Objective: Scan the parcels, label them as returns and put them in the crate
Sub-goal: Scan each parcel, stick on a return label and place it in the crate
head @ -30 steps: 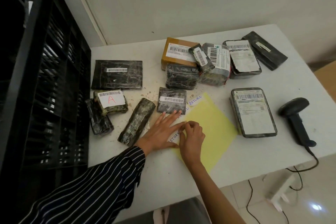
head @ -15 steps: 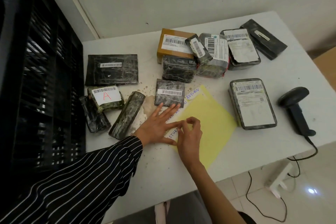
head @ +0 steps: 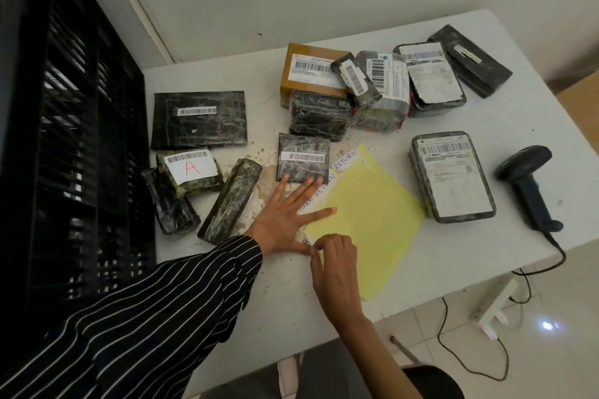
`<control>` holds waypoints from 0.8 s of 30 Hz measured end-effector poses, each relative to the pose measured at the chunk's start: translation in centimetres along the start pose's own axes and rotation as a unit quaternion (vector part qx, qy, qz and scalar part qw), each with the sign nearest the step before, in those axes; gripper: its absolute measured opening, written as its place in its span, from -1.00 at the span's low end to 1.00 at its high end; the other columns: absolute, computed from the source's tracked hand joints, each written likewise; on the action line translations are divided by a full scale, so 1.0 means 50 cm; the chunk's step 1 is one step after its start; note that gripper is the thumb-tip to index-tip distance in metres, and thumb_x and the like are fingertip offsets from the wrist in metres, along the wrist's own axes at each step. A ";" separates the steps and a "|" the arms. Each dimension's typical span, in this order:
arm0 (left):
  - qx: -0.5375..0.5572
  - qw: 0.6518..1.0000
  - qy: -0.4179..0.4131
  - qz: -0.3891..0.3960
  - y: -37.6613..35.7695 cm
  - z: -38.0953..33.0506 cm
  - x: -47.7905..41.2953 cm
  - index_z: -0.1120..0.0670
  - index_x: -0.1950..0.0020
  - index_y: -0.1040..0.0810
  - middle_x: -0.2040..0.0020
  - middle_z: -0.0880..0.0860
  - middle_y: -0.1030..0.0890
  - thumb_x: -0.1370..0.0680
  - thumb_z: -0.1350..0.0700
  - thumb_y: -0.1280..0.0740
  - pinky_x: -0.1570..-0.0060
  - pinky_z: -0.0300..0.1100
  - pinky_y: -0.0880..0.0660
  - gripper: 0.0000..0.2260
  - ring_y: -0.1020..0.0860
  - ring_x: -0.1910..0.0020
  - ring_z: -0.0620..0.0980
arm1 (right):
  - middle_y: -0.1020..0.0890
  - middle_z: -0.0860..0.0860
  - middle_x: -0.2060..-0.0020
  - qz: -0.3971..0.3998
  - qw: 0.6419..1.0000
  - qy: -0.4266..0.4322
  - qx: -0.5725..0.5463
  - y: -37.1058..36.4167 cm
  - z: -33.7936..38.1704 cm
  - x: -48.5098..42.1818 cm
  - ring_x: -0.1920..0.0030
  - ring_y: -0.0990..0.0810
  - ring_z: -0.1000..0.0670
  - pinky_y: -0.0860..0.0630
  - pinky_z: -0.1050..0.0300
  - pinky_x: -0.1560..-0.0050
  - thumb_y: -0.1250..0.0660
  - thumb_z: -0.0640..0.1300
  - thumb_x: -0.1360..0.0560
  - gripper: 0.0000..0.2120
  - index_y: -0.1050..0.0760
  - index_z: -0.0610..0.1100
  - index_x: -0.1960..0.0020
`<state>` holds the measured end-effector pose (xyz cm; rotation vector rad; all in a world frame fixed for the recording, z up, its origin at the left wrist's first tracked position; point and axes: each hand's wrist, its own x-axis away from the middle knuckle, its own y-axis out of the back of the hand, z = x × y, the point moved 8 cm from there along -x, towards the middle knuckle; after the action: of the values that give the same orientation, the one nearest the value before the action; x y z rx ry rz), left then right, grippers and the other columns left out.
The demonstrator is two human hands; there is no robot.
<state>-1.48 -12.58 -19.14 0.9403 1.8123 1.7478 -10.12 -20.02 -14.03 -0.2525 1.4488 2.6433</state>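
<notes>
Left hand (head: 287, 215): flat and palm down, fingers straight and spread apart; it presses on the left edge of the yellow sheet (head: 369, 223); two fingertips reach the near edge of the small square parcel (head: 303, 157); a striped sleeve (head: 146, 311) covers the arm
Right hand (head: 335, 261): fingers curled; thumb and forefinger tips are pinched together on the near end of a strip at the sheet's near-left corner
Return labels (head: 346, 160): narrow white paper strips with RETURN handwritten in blue; they run along the sheet's left edge, partly under the left hand
Yellow sheet: smooth and rectangular, lying askew like a diamond, mid-table
Parcels: all on the table; mostly crinkled black film with white barcode stickers; a flat black packet (head: 199, 120) far left; one marked with a red A (head: 191, 170); a brown cardboard box (head: 311, 71) far; a rounded slab parcel (head: 452, 176) right of the sheet
Crate (head: 74, 139): black, rigid, slatted plastic; stands left of the table
Scanner (head: 526, 185): black, pistol-shaped, lying at the right; cable trails off the near edge
Table (head: 453, 256): white, matt, speckled brown beside the square parcel
</notes>
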 end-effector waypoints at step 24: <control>-0.001 0.996 0.022 0.089 0.042 -0.022 -0.009 -0.17 -0.54 0.11 -0.48 0.20 0.34 -0.46 -0.32 -0.25 -0.38 0.23 0.40 -0.21 0.32 -0.49 0.17 | -0.46 0.15 0.18 -0.007 0.983 0.014 -0.181 0.211 -0.005 -0.047 0.12 -0.42 0.11 -0.33 0.30 0.11 -0.26 -0.20 -0.49 -0.92 -0.39 -0.04 0.10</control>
<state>-1.64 -13.71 -17.04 1.1007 1.8006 1.8901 -9.73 -25.93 -4.99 -0.3310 0.9579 2.8855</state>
